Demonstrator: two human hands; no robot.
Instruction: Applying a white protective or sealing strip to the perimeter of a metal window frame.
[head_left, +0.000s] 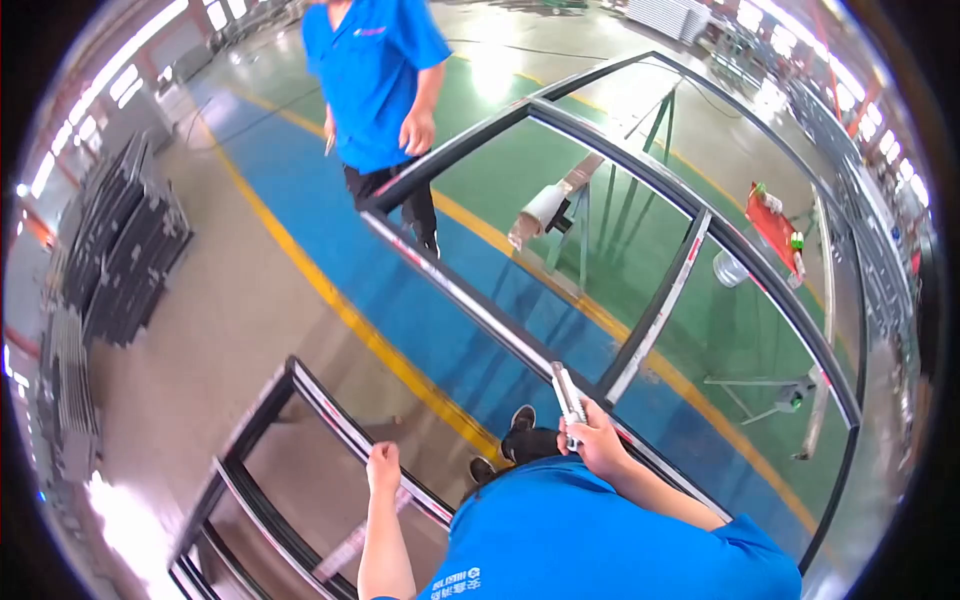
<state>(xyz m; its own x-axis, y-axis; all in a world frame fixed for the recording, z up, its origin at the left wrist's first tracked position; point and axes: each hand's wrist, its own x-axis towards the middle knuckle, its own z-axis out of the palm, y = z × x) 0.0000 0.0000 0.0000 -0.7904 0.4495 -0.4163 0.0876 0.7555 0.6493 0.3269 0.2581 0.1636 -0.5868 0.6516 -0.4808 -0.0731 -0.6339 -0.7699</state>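
Observation:
My right hand (pixel 597 440) is wrapped round a utility knife (pixel 567 397) with a pale metallic body, its tip pointing away from me. The knife is over the near rail of a large dark window frame (pixel 480 315), which has crossbars and pale strips along its rails. My left hand (pixel 383 466) is a loose fist with nothing seen in it. It appears over the rail of a second dark frame (pixel 335 420) at the lower left; whether it touches the rail I cannot tell.
A person in a blue shirt (pixel 375 85) stands beyond the large frame's left corner. A stand (pixel 570 225) carries a white roll (pixel 542 212). A red tray (pixel 772 232) and a bucket (pixel 730 267) are at the right. Dark profiles (pixel 125 240) are stacked far left.

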